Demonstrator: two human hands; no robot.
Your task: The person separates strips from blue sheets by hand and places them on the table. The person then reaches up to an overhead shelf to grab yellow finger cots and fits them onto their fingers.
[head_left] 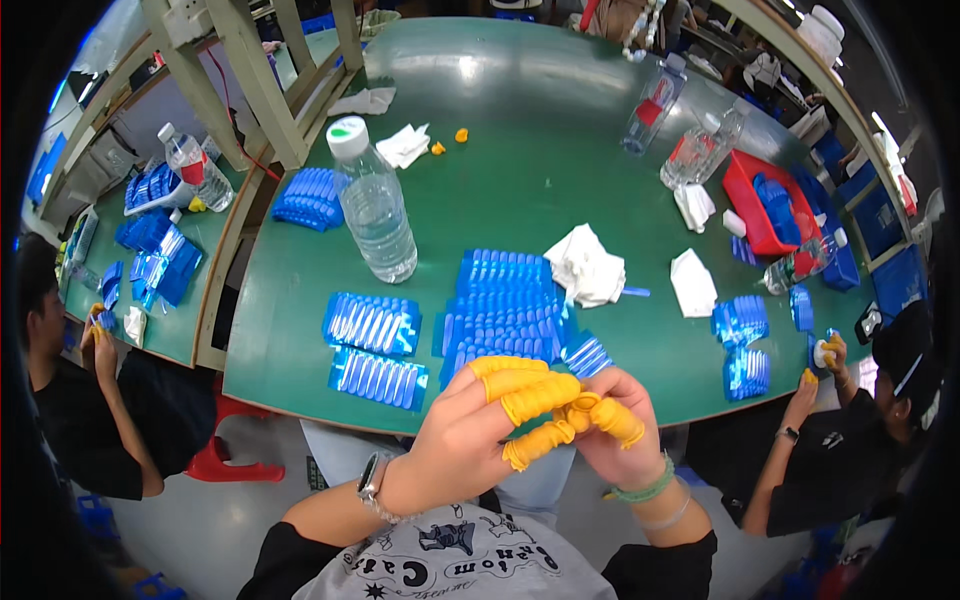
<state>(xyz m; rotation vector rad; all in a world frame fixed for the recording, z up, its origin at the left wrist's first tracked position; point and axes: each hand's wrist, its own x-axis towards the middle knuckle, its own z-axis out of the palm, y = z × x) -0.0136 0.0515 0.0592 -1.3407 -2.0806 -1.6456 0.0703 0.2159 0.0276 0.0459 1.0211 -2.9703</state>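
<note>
My left hand [490, 405], with ridged yellow finger cots on its fingers, meets my right hand [615, 420] above the table's near edge. Fingertips of both are pinched together; whatever lies between them is hidden. Yellow finger cots also cover digits of my right hand. Just beyond the fingers is a small blue strip pack [588, 355]; whether a hand touches it I cannot tell. Behind it several blue packs of slim rounded pieces [505, 300] lie in overlapping rows. To their left are two more blue packs, one [372, 323] above the other [378, 378].
A tall water bottle [375, 215] stands left of the packs, near another blue stack [308, 198]. Crumpled white tissue [587, 265] lies beyond my hands. At right are a red bin [765, 205], bottles and a co-worker [830, 430]; another person [95, 400] sits left.
</note>
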